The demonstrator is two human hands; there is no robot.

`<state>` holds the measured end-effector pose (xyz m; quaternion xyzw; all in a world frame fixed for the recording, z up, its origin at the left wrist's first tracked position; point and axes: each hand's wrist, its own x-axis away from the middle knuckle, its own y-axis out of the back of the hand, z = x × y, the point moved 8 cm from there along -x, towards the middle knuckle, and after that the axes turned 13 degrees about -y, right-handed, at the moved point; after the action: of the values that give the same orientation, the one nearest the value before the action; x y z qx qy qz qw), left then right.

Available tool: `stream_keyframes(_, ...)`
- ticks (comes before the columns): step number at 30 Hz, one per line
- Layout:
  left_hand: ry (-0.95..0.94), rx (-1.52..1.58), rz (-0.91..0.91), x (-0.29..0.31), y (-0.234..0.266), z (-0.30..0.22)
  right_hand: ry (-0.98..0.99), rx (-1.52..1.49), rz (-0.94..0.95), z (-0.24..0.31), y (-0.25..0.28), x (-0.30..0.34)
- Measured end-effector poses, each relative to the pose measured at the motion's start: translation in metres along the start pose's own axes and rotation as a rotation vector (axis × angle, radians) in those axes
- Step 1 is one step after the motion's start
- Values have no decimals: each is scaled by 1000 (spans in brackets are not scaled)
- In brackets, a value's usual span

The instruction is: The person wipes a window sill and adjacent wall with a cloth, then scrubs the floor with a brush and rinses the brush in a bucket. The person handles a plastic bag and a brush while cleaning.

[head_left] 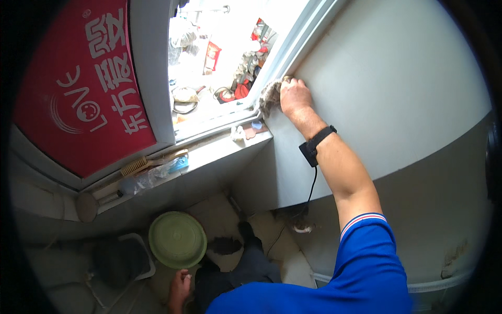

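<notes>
My right hand [295, 97] is raised against the pale wall [397, 78] beside the window frame [282, 57] and presses a grey-brown rag [269, 97] onto the corner where wall and frame meet. A black band with a small box and a dangling cable sits on that wrist [314, 146]. My left hand [180, 290] hangs low near my dark trouser leg, fingers loosely curled, holding nothing that I can see. It is close to the green basin [177, 239] on the floor.
The window sill [209, 152] carries a wooden scrubbing brush [141, 165], a clear plastic bag, a blue lid and small bits. A red printed panel [83, 78] fills the left window. A dark bucket [117, 259] stands on the tiled floor beside the basin.
</notes>
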<state>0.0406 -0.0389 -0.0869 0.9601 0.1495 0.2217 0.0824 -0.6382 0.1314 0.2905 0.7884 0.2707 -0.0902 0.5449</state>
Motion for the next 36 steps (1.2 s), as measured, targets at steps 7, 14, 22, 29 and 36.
stream_keyframes(7,-39,17,-152,-41,-33,-26,20,-102,-124,9,3,8)
stream_keyframes(14,-137,86,-93,-86,-114,-71,-259,-466,82,-22,24,-10)
stream_keyframes(22,-403,-105,-80,-86,-125,-145,-285,-721,-533,-116,214,-102)
stream_keyframes(29,-291,-115,-128,-73,-94,-105,-304,-218,-887,-183,398,-182)
stream_keyframes(36,-301,-163,-91,-70,-104,-105,-262,20,-907,-168,359,-168)
